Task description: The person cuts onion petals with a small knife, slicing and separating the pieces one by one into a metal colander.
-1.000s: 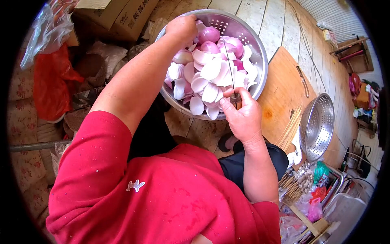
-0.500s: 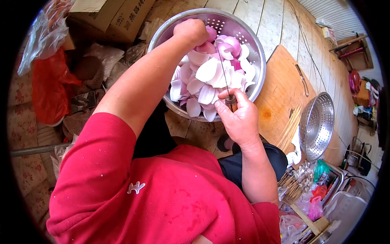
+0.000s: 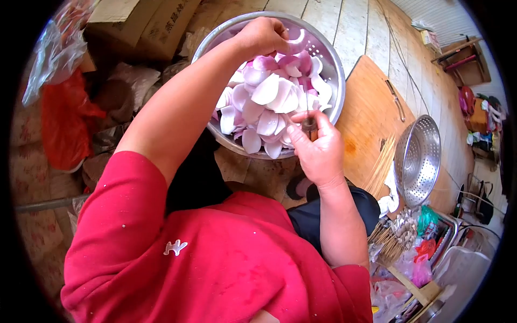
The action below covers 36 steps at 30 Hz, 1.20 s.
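A large metal colander (image 3: 340, 97) is heaped with purple-and-white onion pieces (image 3: 267, 110). At its far rim, my left hand (image 3: 264, 36) is closed, pinching a curved onion piece (image 3: 296, 43) between its fingers. My right hand (image 3: 319, 151) is closed round a wooden-handled tool (image 3: 309, 129) at the near right side of the colander. The tool points away from me over the onions. Its thin, dark shaft is faint, and I cannot make out whether it is a spike or a blade seen edge-on.
To the right lies a wooden board (image 3: 371, 107) with a knife (image 3: 396, 100) and bamboo skewers (image 3: 381, 169). A second colander (image 3: 418, 161) tilts beside it. Loaded skewers (image 3: 396, 234) and plastic bags sit lower right. A cardboard box (image 3: 137, 27) and red bag (image 3: 67, 121) are at left.
My left hand has lifted slightly and moved right, and a curved onion piece now shows in its fingers. My right hand keeps the tool in nearly the same place.
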Available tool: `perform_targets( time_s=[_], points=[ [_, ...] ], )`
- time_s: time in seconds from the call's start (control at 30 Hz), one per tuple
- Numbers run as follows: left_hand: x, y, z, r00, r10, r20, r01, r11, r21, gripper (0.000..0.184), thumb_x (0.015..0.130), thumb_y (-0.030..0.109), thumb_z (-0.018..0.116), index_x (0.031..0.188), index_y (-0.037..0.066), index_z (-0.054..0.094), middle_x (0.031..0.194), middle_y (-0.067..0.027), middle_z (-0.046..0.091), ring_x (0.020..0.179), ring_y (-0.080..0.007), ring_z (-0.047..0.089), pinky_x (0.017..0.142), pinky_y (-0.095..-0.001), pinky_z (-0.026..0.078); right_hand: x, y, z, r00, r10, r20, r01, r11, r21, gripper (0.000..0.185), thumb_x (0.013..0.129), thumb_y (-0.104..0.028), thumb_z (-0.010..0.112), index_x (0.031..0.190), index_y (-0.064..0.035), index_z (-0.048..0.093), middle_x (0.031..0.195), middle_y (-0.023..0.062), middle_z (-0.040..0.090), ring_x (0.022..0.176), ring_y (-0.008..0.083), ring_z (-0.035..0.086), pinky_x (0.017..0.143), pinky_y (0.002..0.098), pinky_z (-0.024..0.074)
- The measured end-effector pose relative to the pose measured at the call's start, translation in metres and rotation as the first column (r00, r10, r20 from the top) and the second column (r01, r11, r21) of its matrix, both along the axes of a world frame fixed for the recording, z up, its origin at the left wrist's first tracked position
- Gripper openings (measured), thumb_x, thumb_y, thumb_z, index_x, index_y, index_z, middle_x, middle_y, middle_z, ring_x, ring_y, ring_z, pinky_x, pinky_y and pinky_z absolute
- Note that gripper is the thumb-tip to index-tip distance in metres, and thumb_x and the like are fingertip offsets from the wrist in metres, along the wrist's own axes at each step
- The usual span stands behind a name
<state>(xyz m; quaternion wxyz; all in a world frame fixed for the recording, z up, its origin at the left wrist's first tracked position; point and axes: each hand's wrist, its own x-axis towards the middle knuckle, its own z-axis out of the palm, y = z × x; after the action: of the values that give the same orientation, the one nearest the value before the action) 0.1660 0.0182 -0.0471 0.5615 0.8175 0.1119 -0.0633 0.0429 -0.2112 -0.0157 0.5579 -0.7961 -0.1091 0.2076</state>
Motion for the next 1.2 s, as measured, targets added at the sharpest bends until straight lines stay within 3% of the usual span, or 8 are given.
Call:
perform_targets(
  time_s=[0.1, 0.23, 0.33, 0.5, 0.67, 0.7, 0.8, 1.2],
  points=[
    [-0.020, -0.016, 0.020, 0.960, -0.152, 0.234, 0.104, 0.973, 0.206, 0.017, 0.072, 0.008, 0.075, 0.085, 0.003, 0.065, 0.073, -0.0042, 0.064, 0.062, -0.0127, 0.060, 0.059, -0.0275, 0.050, 0.009, -0.005, 0.006, 0.973, -0.202, -0.110, 0.224, 0.940, 0.259, 0.010, 0.090, -0.008, 0.065, 0.098, -0.0040, 0.059, 0.069, -0.0036, 0.055, 0.056, 0.0043, 0.052, 0.050, 0.0203, 0.0393],
    [-0.058, -0.043, 0.040, 0.759, -0.355, 0.546, 0.144, 0.909, 0.390, 0.017, 0.075, 0.005, 0.075, 0.087, 0.005, 0.063, 0.081, -0.0057, 0.065, 0.070, -0.0142, 0.064, 0.063, -0.0272, 0.052, 0.030, -0.013, 0.012, 0.880, -0.381, -0.284, 0.475, 0.735, 0.484, 0.025, 0.091, -0.019, 0.066, 0.105, -0.0016, 0.054, 0.079, 0.0055, 0.057, 0.050, 0.0098, 0.051, 0.044, 0.0240, 0.0422],
    [-0.078, -0.056, 0.040, 0.597, -0.461, 0.656, 0.132, 0.863, 0.487, 0.014, 0.076, 0.003, 0.072, 0.085, 0.007, 0.062, 0.085, -0.0053, 0.063, 0.075, -0.0208, 0.066, 0.064, -0.0309, 0.053, 0.040, -0.020, 0.011, 0.817, -0.398, -0.417, 0.573, 0.645, 0.506, 0.035, 0.090, -0.033, 0.066, 0.103, -0.0029, 0.054, 0.082, 0.0074, 0.059, 0.049, 0.0125, 0.052, 0.042, 0.0247, 0.0422],
    [-0.096, -0.058, 0.045, 0.518, -0.554, 0.652, 0.173, 0.814, 0.555, 0.020, 0.075, 0.003, 0.072, 0.092, 0.007, 0.064, 0.096, -0.0058, 0.063, 0.078, -0.0210, 0.066, 0.065, -0.0305, 0.054, 0.039, -0.021, 0.008, 0.801, -0.366, -0.474, 0.585, 0.648, 0.488, 0.021, 0.085, -0.018, 0.065, 0.097, -0.0029, 0.056, 0.075, 0.0061, 0.060, 0.053, 0.0133, 0.054, 0.046, 0.0276, 0.0451],
    [-0.098, -0.048, 0.054, 0.874, -0.038, 0.485, 0.129, 0.979, -0.155, 0.060, 0.080, 0.021, 0.078, 0.129, 0.003, 0.049, 0.121, -0.0138, 0.055, 0.085, -0.0136, 0.064, 0.067, -0.0243, 0.054, 0.035, -0.016, 0.010, 0.792, -0.358, -0.495, 0.593, 0.645, 0.482, 0.021, 0.085, -0.016, 0.065, 0.099, -0.0028, 0.056, 0.076, 0.0061, 0.060, 0.053, 0.0138, 0.055, 0.046, 0.0276, 0.0454],
    [-0.097, -0.047, 0.055, 0.886, -0.043, 0.463, 0.077, 0.996, -0.055, 0.064, 0.083, 0.029, 0.075, 0.134, 0.003, 0.046, 0.124, -0.0140, 0.053, 0.082, -0.0133, 0.065, 0.065, -0.0245, 0.054, 0.035, -0.015, 0.011, 0.799, -0.345, -0.493, 0.583, 0.645, 0.494, 0.021, 0.085, -0.015, 0.065, 0.100, -0.0029, 0.056, 0.076, 0.0059, 0.060, 0.053, 0.0139, 0.055, 0.046, 0.0275, 0.0455],
    [-0.095, -0.045, 0.054, 0.974, -0.223, 0.027, 0.212, 0.870, -0.446, 0.053, 0.083, 0.026, 0.071, 0.128, 0.003, 0.053, 0.104, -0.0102, 0.063, 0.075, -0.0156, 0.065, 0.059, -0.0269, 0.054, 0.032, -0.011, 0.009, 0.836, -0.285, -0.468, 0.514, 0.705, 0.489, 0.024, 0.086, -0.018, 0.066, 0.102, -0.0027, 0.056, 0.078, 0.0062, 0.060, 0.053, 0.0138, 0.055, 0.045, 0.0275, 0.0456],
    [-0.089, -0.035, 0.055, 0.983, 0.122, 0.139, -0.079, 0.956, -0.284, 0.037, 0.078, 0.011, 0.055, 0.114, 0.001, 0.060, 0.094, -0.0125, 0.064, 0.078, -0.0174, 0.064, 0.064, -0.0299, 0.056, 0.013, -0.004, 0.002, 0.978, -0.205, -0.034, 0.206, 0.932, 0.297, 0.020, 0.093, -0.020, 0.064, 0.105, -0.0043, 0.060, 0.077, -0.0005, 0.061, 0.056, 0.0038, 0.052, 0.052, 0.0193, 0.0433]
  ],
)
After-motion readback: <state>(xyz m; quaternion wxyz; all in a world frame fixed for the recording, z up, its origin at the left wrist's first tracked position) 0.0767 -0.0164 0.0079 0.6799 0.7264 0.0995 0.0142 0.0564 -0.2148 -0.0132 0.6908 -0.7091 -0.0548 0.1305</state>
